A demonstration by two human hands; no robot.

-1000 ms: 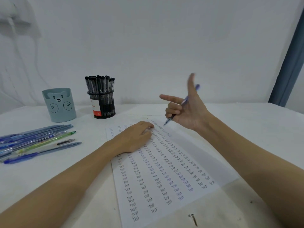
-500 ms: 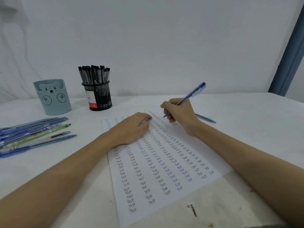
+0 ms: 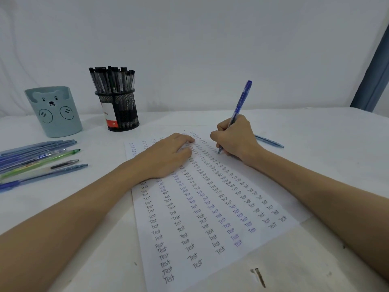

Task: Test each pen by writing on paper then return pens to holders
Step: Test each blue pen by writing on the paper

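A white sheet of paper [image 3: 210, 218] covered with columns of the word "Test" lies on the table. My right hand [image 3: 235, 140] grips a blue pen [image 3: 242, 100] upright, its tip touching the paper near the sheet's far end. My left hand [image 3: 168, 154] rests flat on the paper, fingers straight. A black mesh holder [image 3: 120, 114] stands at the back, full of black pens. Left of it stands a pale blue bear-face holder [image 3: 54, 112]. Several blue pens and a green one [image 3: 37, 161] lie in a loose row at the left.
One more blue pen [image 3: 269, 141] lies on the table just right of my right hand. A dark mark or nail [image 3: 260, 277] shows near the table's front edge. A blue curtain [image 3: 372, 81] hangs at the far right. A white wall is behind.
My right hand came down from mid-air, took the pen into a writing grip and set its tip on the paper. My left hand stayed flat on the sheet.
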